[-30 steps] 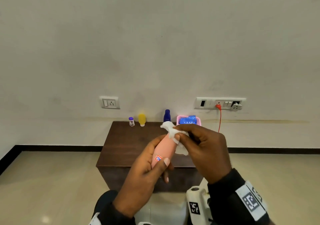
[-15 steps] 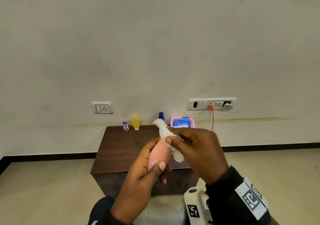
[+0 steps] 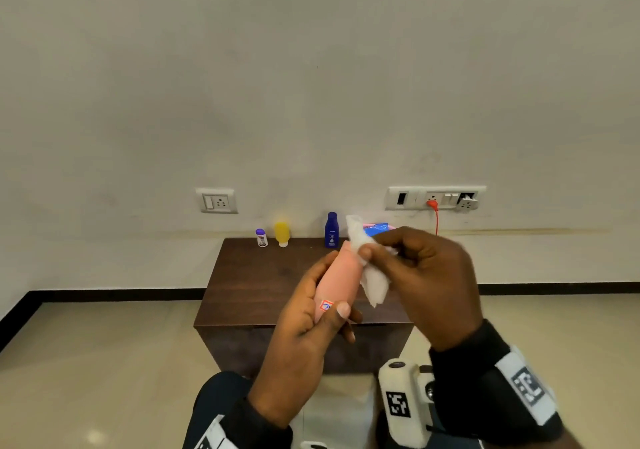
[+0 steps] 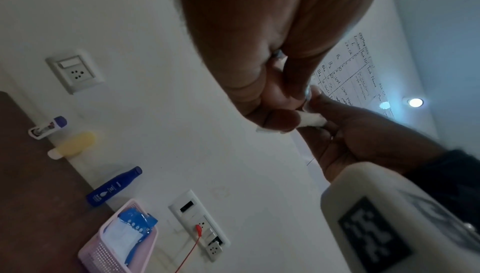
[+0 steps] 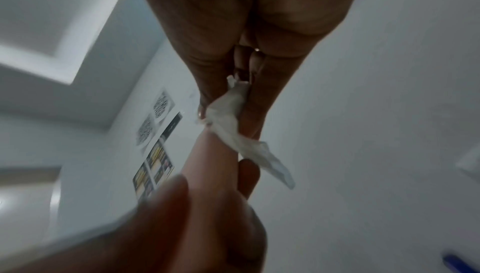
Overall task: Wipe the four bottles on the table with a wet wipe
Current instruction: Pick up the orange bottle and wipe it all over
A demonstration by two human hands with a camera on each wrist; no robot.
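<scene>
My left hand point(image 3: 311, 313) grips a pink bottle point(image 3: 337, 280) by its lower part and holds it tilted up in the air in front of me. My right hand point(image 3: 415, 268) pinches a white wet wipe point(image 3: 369, 265) against the bottle's upper end; in the right wrist view the wipe point(image 5: 233, 125) hangs from the fingers over the pink bottle point(image 5: 213, 164). On the brown table point(image 3: 263, 282), along the wall, stand a small white bottle with a purple cap point(image 3: 261, 237), a yellow bottle point(image 3: 282, 234) and a dark blue bottle point(image 3: 331, 230).
A pink basket point(image 4: 109, 250) holding a blue wipes pack point(image 4: 135, 222) sits at the table's back right, mostly hidden behind my right hand in the head view. Wall sockets point(image 3: 434, 198) with an orange cable point(image 3: 436, 220) are above it. Tiled floor surrounds the table.
The right hand has slid the wipe up toward the top of the pink bottle. The left hand keeps its grip.
</scene>
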